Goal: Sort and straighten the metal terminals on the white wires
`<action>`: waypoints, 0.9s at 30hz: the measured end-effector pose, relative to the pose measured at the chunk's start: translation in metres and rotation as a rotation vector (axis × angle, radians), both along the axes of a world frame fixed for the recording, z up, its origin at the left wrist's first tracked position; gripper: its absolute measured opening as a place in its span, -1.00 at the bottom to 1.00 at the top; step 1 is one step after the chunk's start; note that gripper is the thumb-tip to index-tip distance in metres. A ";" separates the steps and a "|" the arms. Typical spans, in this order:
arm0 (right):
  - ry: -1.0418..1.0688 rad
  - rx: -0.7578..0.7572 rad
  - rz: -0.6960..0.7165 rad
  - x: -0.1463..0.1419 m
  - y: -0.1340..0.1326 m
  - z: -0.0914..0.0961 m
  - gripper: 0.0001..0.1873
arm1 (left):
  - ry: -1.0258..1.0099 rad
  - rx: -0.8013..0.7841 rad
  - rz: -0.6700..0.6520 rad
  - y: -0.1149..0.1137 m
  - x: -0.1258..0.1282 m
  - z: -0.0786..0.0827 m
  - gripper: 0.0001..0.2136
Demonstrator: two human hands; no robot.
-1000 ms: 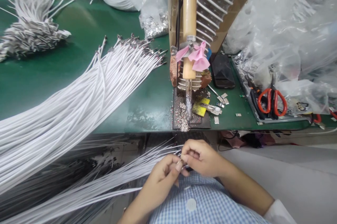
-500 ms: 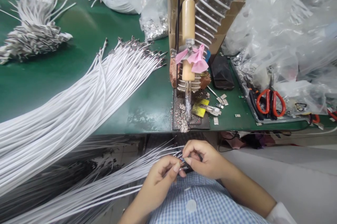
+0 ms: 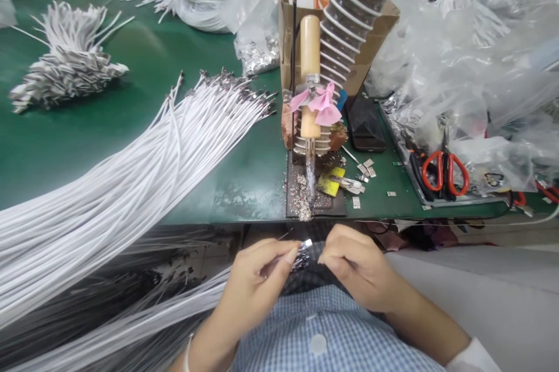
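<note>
In front of the blue checked apron (image 3: 318, 316), my left hand (image 3: 257, 279) is closed around the ends of several white cables (image 3: 174, 316) trailing off to the lower left. A small shiny metal piece (image 3: 307, 243) sticks out past its thumb and forefinger, with dark cable tips just below. My right hand (image 3: 364, 270) is a little to the right, apart from the cables. Its fingers are curled and pinched together; whatever may be between them is hidden. Above both hands, a soldering iron (image 3: 310, 49) with a wooden handle points downward, its tip over a speckled dark plate (image 3: 334, 206).
A large bundle of white cables (image 3: 144, 168) lies across the green table (image 3: 248, 186). To the right are small metal plates (image 3: 357, 202), a phone (image 3: 365, 124), and a tray with red-handled cutters (image 3: 445, 173). A ribbed hose (image 3: 362, 5) rises behind the iron. Plastic bags (image 3: 458, 52) fill the right side.
My hands, together at the cable tips before, have separated; the right has moved right. The shiny metal piece now shows at my left fingertips. The view has shifted slightly.
</note>
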State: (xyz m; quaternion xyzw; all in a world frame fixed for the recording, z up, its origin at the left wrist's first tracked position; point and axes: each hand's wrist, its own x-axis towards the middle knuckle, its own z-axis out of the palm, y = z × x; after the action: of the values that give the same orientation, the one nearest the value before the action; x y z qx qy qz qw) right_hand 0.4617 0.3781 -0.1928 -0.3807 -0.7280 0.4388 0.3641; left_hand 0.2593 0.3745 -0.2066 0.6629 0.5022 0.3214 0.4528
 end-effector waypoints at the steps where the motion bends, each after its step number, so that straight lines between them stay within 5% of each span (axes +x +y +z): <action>1: -0.029 0.048 -0.036 -0.001 0.000 0.002 -0.83 | 0.010 0.030 0.017 0.004 0.002 0.003 -0.87; 7: -0.178 0.154 -0.210 -0.008 0.009 0.003 -0.88 | 0.039 0.144 0.048 0.017 0.010 0.013 -0.90; 19: -0.073 0.119 -0.256 -0.010 0.023 0.006 -0.90 | 0.059 0.228 0.072 0.034 0.016 0.017 -0.92; 27: -0.081 0.248 -0.299 -0.013 0.030 0.004 -0.89 | 0.048 0.262 0.074 0.038 0.017 0.020 -0.91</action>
State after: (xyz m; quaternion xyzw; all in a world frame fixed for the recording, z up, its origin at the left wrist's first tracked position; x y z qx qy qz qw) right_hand 0.4486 0.4085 -0.1891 -0.4541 -0.7261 0.2710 0.4396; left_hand 0.2767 0.4120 -0.1862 0.7048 0.4907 0.3847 0.3383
